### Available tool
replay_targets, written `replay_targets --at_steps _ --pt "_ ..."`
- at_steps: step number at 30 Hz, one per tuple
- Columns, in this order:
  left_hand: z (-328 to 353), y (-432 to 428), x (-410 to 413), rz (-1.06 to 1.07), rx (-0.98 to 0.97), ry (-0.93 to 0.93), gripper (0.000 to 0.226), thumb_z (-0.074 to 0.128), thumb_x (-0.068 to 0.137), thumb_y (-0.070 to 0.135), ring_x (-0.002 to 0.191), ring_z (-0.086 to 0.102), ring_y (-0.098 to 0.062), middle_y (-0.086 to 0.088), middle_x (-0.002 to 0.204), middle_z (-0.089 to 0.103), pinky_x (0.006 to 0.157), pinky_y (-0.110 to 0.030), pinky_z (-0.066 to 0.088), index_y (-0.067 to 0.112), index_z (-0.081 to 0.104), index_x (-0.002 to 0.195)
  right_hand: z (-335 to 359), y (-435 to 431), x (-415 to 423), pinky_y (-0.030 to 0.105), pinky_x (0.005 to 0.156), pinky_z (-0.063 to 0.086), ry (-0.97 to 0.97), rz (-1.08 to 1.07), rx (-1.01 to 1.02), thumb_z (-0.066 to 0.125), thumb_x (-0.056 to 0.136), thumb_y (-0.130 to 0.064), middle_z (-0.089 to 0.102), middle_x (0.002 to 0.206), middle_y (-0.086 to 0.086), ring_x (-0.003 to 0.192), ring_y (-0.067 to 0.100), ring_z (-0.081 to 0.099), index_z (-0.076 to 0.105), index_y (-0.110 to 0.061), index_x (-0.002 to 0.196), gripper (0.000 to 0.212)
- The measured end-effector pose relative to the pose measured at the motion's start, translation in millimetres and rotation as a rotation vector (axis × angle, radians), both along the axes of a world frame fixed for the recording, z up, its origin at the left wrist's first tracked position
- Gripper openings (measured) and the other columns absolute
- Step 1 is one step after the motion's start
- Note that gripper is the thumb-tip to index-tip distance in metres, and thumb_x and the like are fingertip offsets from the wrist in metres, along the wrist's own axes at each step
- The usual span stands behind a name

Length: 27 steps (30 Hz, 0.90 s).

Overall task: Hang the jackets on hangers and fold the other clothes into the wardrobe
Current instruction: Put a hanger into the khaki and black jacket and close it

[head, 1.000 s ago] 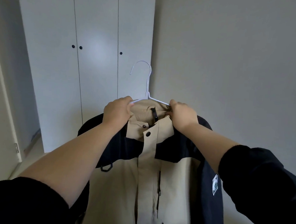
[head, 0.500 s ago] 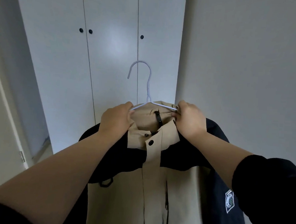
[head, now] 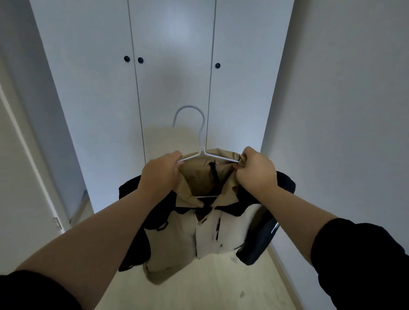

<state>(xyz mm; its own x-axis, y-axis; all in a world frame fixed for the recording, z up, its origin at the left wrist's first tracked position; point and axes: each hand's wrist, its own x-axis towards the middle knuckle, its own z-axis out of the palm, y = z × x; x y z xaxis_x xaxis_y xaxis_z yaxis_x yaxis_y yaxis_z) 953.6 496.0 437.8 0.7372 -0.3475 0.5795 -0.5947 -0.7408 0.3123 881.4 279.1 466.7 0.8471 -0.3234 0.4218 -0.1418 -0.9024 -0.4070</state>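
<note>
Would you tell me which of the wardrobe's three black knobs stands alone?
The rightmost black round knob, on the right door; the other two knobs sit paired at the left seam.

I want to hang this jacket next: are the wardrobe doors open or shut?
Shut. All three wardrobe doors lie flush, with only thin seams between them and no interior showing.

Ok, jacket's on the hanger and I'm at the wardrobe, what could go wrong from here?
The wardrobe doors are shut, and the left hand and right hand both grip the hanger with the collar. Freeing one for a knob could tilt the hanger and let the jacket slide off.
The collar looks bunched, so it may hang crooked.
</note>
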Motion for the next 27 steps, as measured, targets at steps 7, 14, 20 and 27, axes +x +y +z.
replay_targets --at_steps 7,14,20,27 --pt "138 41 15 0.038 -0.113 0.089 0.022 0.045 0.1 0.019 0.072 0.053 -0.029 -0.01 0.077 0.06 0.061 -0.032 0.032 0.005 0.057 0.09 146 49 19 0.02 0.05 0.022 0.037 0.089 -0.02 0.05 0.094 -0.021 0.04 0.069 -0.006 0.06 0.01 0.04 0.034 -0.022 0.069 0.029" --pt "188 86 53 -0.055 0.014 0.293 0.019 0.051 0.097 0.025 0.083 0.057 -0.027 -0.004 0.083 0.061 0.075 -0.037 0.045 0.01 0.061 0.088 172 80 57 0.02 0.051 0.024 0.037 0.098 0.144 0.055 0.095 -0.021 0.043 0.064 -0.005 0.063 0.013 0.044 0.035 -0.022 0.06 0.04" --pt "196 96 105 -0.118 0.047 0.437 0.025 0.056 0.094 0.035 0.087 0.057 -0.021 -0.004 0.091 0.063 0.079 -0.032 0.045 0.012 0.066 0.096 155 90 130 0.021 0.051 0.024 0.028 0.196 0.275 0.064 0.089 -0.018 0.042 0.059 -0.003 0.057 0.007 0.039 0.036 -0.018 0.056 0.044" --pt "215 105 187 -0.114 0.075 0.662 0.029 0.053 0.097 0.026 0.058 0.035 -0.012 -0.004 0.065 0.037 0.051 -0.016 0.029 0.008 0.049 0.075 151 98 243 0.018 0.051 0.025 0.1 0.419 0.292 0.068 0.086 -0.019 0.041 0.058 -0.002 0.058 0.009 0.039 0.037 -0.017 0.054 0.045"
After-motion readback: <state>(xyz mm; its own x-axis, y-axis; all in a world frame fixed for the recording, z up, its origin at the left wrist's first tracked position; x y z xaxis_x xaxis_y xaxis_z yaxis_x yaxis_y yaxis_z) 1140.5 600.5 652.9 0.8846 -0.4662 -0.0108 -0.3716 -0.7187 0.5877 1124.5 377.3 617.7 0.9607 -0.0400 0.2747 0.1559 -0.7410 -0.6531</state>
